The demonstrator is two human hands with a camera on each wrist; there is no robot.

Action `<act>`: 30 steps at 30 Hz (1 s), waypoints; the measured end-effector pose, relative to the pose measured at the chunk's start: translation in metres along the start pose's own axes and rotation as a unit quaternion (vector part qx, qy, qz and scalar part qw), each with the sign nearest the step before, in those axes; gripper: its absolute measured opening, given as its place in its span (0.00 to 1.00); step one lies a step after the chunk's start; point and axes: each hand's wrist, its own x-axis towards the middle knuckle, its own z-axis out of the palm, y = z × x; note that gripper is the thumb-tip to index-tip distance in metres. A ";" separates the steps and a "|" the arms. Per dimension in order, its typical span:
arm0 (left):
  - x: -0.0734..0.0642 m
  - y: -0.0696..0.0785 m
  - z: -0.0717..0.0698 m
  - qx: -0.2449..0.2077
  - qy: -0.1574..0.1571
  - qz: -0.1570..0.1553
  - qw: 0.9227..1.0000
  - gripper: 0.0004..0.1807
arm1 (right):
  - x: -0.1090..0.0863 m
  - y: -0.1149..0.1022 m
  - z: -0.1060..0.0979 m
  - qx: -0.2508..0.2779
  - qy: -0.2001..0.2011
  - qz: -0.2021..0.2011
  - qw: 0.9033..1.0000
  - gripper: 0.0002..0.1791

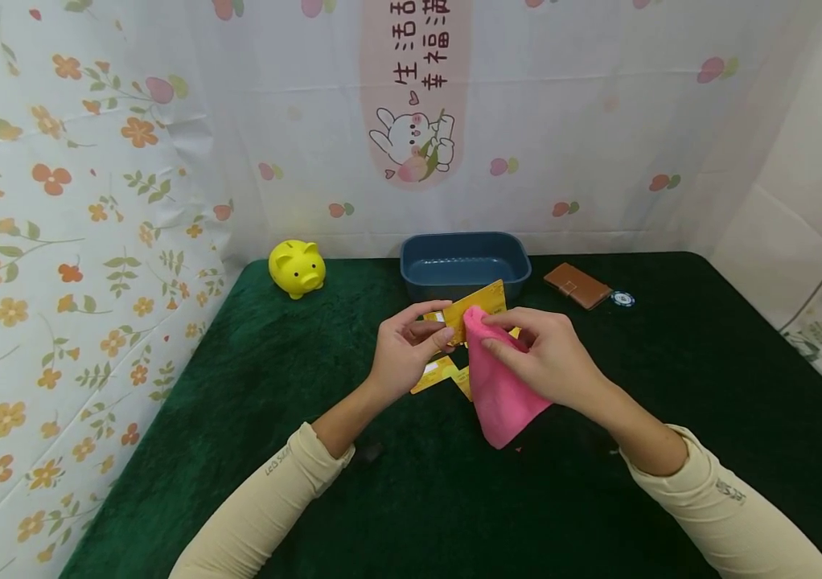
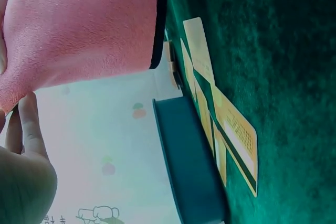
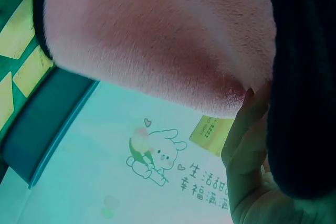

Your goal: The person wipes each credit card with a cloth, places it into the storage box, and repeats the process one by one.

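My left hand [image 1: 405, 346] pinches a yellow card [image 1: 485, 299] by its left end, raised above the table. My right hand [image 1: 544, 354] grips a pink cloth [image 1: 501, 394] with its fingers and thumb, and the top of the cloth lies against the card. The rest of the cloth hangs down, and the left wrist view shows its dark edging. Below the hands, several more yellow cards [image 2: 234, 129] lie on the green tabletop, some overlapping. In the right wrist view a corner of the held card [image 3: 212, 134] shows beside the cloth.
A blue basin [image 1: 465, 269] stands at the back middle. To its right lie a brown wallet [image 1: 576, 285] and a blue-and-white poker chip [image 1: 622, 299]. A yellow piggy bank [image 1: 297, 268] stands at the back left of the green cloth-covered table [image 1: 295, 370].
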 end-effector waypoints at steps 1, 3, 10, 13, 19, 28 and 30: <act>0.000 0.000 0.000 0.006 -0.001 0.002 1.000 0.18 | 0.000 0.000 0.000 0.002 0.002 0.004 1.000 0.13; -0.001 0.000 -0.002 0.015 -0.001 0.006 1.000 0.18 | 0.001 0.001 -0.001 0.007 0.007 0.012 1.000 0.13; -0.002 0.001 -0.005 0.032 -0.003 0.013 0.999 0.17 | 0.004 0.006 -0.008 0.009 0.027 0.043 0.999 0.13; -0.001 0.000 -0.006 0.031 -0.006 0.020 0.999 0.16 | 0.004 0.009 -0.011 0.008 0.027 0.057 0.998 0.13; -0.001 0.000 -0.008 0.043 -0.007 0.026 0.999 0.16 | 0.005 0.017 -0.017 0.009 0.026 0.080 0.996 0.13; -0.001 0.000 -0.010 0.044 -0.011 0.026 0.999 0.16 | 0.005 0.025 -0.023 -0.002 0.032 0.099 0.995 0.13; -0.001 0.000 -0.011 0.042 -0.011 0.028 0.999 0.16 | 0.005 0.026 -0.025 -0.003 0.034 0.100 0.994 0.13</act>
